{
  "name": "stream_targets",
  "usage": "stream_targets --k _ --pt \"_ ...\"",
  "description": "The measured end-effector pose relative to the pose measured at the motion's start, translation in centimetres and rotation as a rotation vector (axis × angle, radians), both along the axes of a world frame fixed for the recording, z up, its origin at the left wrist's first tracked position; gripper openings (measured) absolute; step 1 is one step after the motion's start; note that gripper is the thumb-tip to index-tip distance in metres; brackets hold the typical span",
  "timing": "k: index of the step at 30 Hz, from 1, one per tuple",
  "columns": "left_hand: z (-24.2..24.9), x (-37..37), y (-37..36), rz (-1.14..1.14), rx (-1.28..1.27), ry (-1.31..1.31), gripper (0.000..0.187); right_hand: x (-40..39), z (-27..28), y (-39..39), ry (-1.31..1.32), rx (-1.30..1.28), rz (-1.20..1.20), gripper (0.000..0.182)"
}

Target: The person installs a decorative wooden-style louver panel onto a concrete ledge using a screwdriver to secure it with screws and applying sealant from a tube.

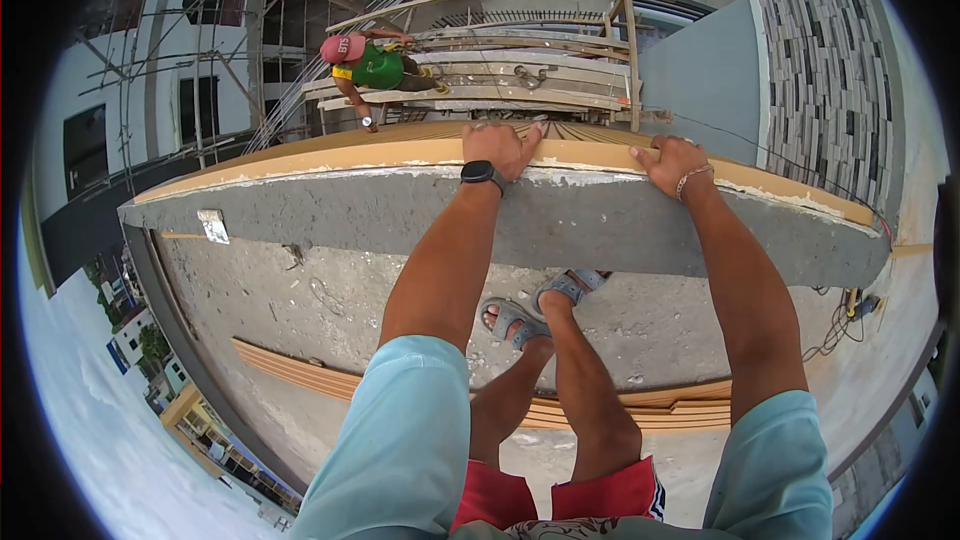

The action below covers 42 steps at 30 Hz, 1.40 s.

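Observation:
A long tan fluted panel (390, 152) runs along the outer top edge of a grey concrete parapet (420, 215). Rough white filler or adhesive shows along the seam between them. My left hand (497, 148), with a black watch at the wrist, grips the panel's top edge, its fingers bent over the far side and its thumb pointing right. Farther right, my right hand (674, 164), with a bracelet, holds the same edge, thumb toward the left. The fingertips of both hands are partly hidden behind the edge.
On bamboo scaffolding planks (540, 70) beyond the wall, a co-worker in green (378, 66) has one hand near the panel. A small silvery packet (213, 226) lies on the parapet. Tan slats (300, 370) lie behind my feet; a cable (835, 330) lies at right.

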State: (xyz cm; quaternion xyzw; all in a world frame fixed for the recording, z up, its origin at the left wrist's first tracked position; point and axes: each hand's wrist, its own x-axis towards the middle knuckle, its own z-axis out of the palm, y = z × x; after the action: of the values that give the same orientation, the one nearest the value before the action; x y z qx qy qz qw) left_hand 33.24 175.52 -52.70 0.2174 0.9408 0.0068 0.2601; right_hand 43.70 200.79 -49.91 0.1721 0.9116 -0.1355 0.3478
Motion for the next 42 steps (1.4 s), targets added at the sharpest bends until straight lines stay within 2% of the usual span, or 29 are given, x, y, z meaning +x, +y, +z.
stream_targets --k 13,15,16,18,22,25,28,31,35,36,39,41,42 --pt "0.2 -0.2 0.2 0.012 -0.023 -0.069 0.07 0.3 -1.2 0.3 0.022 -0.007 0.022 0.064" --pt "0.3 -0.3 0.4 0.02 -0.03 -0.072 0.069 -0.2 -1.4 0.4 -0.02 -0.089 -0.027 0.066" --pt "0.2 -0.2 0.3 0.031 -0.035 -0.08 0.068 -1.1 -0.4 -0.5 -0.023 -0.091 -0.038 0.066" --pt "0.1 -0.1 0.2 0.008 -0.017 -0.054 0.065 -3.6 1.4 -2.8 -0.253 -0.097 -0.008 0.068" --pt "-0.5 0.1 -0.3 -0.015 0.041 -0.048 0.062 -6.8 -0.7 -10.0 -0.225 -0.157 -0.081 0.066" --pt "-1.0 -0.5 -1.1 -0.021 0.167 0.004 0.056 -9.0 -1.9 -14.3 -0.198 -0.082 -0.176 0.057" --pt "-1.5 -1.0 -2.2 -0.08 0.278 -0.105 0.052 -9.4 0.1 -15.4 -0.217 -0.088 -0.084 0.053" --pt "-0.5 -2.3 -2.9 -0.105 0.313 -0.244 0.049 -7.7 -2.1 -16.0 -0.091 0.084 -0.009 0.048" --pt "0.0 -6.6 -8.4 -0.144 0.298 -0.426 0.054 -7.0 -4.5 -15.9 -0.002 0.21 -0.014 0.041" --pt "-0.3 -7.8 -10.8 -0.173 0.318 -0.391 0.054 -7.1 -4.4 -16.0 -0.001 0.208 -0.016 0.041" --pt "0.3 -11.6 -19.1 -0.098 0.168 -0.371 0.059 -6.8 -4.0 -16.1 0.011 0.214 -0.052 0.04" --pt "-1.0 -14.0 -25.6 -0.055 0.115 -0.257 0.061 -6.6 -4.1 -16.1 0.058 0.23 0.017 0.04" --pt "-1.4 -15.4 -28.8 -0.152 0.107 -0.191 0.043 -6.6 -4.2 -16.0 0.053 0.239 0.021 0.04"
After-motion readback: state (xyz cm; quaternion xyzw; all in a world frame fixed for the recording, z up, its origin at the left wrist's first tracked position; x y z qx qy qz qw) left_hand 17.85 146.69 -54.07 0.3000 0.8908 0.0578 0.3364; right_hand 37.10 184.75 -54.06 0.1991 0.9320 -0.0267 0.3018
